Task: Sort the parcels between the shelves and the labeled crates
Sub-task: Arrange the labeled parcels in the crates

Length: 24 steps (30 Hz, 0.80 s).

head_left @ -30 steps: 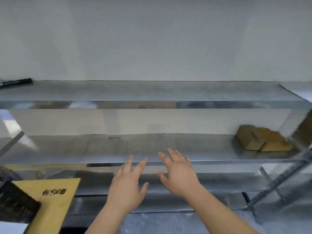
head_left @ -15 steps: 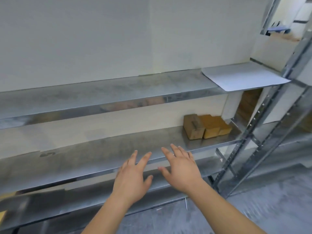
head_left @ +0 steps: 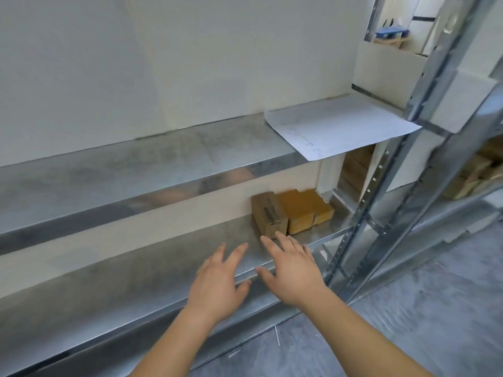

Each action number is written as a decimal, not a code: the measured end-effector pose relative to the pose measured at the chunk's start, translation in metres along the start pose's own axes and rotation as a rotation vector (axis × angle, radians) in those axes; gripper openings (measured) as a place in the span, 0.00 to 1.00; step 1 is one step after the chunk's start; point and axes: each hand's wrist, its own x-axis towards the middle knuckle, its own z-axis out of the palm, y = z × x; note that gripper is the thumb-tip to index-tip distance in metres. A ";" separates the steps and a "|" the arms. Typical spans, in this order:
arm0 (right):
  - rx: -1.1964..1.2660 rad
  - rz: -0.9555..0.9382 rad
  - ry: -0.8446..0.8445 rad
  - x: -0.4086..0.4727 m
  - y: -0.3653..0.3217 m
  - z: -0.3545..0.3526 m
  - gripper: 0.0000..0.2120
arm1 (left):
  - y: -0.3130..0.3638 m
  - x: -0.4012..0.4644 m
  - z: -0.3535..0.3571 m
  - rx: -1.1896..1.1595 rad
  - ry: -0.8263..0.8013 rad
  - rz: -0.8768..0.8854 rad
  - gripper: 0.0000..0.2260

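Three brown cardboard parcels (head_left: 291, 212) stand side by side at the right end of the middle metal shelf (head_left: 152, 265), against the wall. My right hand (head_left: 292, 270) is stretched out flat with fingers apart, its fingertips just short of the nearest parcel (head_left: 268, 214). To its left, my left hand (head_left: 219, 281) hovers over the shelf's front edge, also spread and holding nothing.
A white paper sheet (head_left: 337, 125) lies on the upper shelf (head_left: 130, 170), overhanging its front edge. Perforated steel uprights (head_left: 381, 186) stand to the right. More cardboard boxes (head_left: 479, 175) sit on the neighbouring rack at far right. The floor is grey concrete (head_left: 408, 308).
The view has swung right, bringing the parcels from the far right toward the middle. Both hands have stayed spread and now reach close to the nearest parcel.
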 end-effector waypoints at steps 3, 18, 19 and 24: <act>-0.004 0.035 0.003 0.028 0.020 -0.006 0.33 | 0.005 0.043 0.007 -0.037 -0.019 0.032 0.35; -0.135 0.019 -0.153 0.156 0.078 0.014 0.32 | 0.008 0.196 0.065 -0.282 -0.201 0.009 0.32; -0.136 0.019 -0.162 0.159 0.082 0.016 0.31 | 0.010 0.201 0.069 -0.306 -0.215 0.003 0.31; -0.180 -0.068 -0.125 0.160 0.101 0.015 0.29 | 0.026 0.204 0.082 -0.445 -0.075 -0.036 0.19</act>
